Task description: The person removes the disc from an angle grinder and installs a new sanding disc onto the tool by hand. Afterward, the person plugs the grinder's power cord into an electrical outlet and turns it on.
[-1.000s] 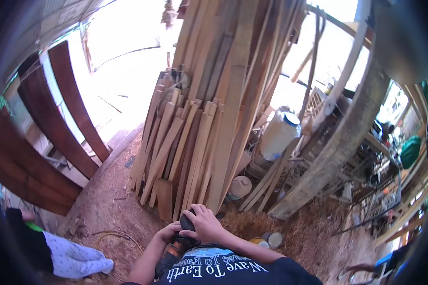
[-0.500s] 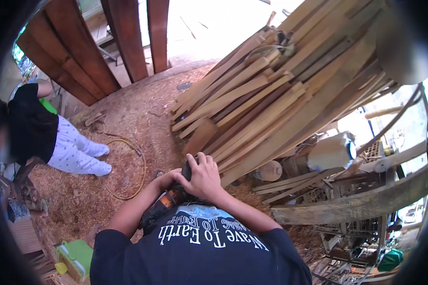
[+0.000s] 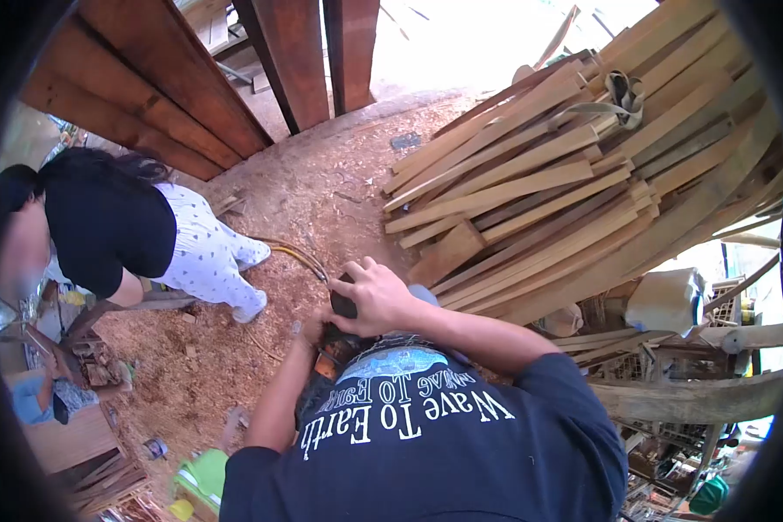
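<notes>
Close against the front of the dark printed shirt (image 3: 426, 435) is a tool (image 3: 331, 352) with an orange and black body and a rounded black end. My right hand (image 3: 372, 298) is wrapped over the black end, with its fingers curled on top. Lower and to the left, my left hand (image 3: 316, 329) grips the same tool beside the orange part; its fingers are partly hidden. A yellowish hose (image 3: 296, 252) lies on the floor just beyond the hands.
Another person (image 3: 117, 226) in a black top and patterned trousers stands at the left. Stacked timber (image 3: 531, 200) fills the upper right. Dark red boards (image 3: 157, 78) stand at the upper left. A green object (image 3: 204, 474) is at the lower left; wood shavings (image 3: 209, 374) cover the floor.
The view has swung to the left, so the timber appears farther right and the other person nearer the middle. That person now bends forward more. Both hands remain on the tool.
</notes>
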The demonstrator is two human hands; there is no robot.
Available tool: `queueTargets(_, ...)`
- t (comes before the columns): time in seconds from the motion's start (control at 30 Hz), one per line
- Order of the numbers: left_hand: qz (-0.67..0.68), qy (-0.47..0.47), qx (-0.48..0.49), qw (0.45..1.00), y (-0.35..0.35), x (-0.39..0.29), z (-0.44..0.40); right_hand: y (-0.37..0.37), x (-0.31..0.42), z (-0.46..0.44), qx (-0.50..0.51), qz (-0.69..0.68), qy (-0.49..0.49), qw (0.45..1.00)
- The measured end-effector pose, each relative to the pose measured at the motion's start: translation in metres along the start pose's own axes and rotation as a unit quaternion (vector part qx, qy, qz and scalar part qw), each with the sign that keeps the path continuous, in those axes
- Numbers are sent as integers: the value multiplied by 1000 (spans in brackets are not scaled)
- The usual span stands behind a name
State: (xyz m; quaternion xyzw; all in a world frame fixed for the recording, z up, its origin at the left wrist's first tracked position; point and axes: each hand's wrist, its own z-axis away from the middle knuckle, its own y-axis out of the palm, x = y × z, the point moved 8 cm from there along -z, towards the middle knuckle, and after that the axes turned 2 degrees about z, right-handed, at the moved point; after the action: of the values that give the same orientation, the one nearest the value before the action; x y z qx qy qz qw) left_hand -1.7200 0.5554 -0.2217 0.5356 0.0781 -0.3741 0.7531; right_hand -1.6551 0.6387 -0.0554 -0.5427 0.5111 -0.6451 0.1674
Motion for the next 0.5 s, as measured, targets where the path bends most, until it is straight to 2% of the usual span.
queueTargets(0.1,20,-10,-13,1000,-12,-27,-18,8,-22,-34,16,-68,-151,986)
queueTargets(0.2,34,-40,-18,998,-17,-62,-49,2,-48,-78,63,-92,-215,970)
queueTargets(0.3,-30,-43,-59,997,-34,-113,-95,-7,-91,-127,81,-108,-216,967)
queueTargets(0.4,-52,9,-5,999,-56,-168,-166,-30,-144,-172,-1,-80,-183,980)
queueTargets(0.47,-70,-39,8,997,-17,-220,-202,-64,-189,-198,-97,-109,-87,985)
queueTargets(0.5,-85,-25,16,996,-42,-229,-233,-76,-215,-208,-155,-129,-25,979)
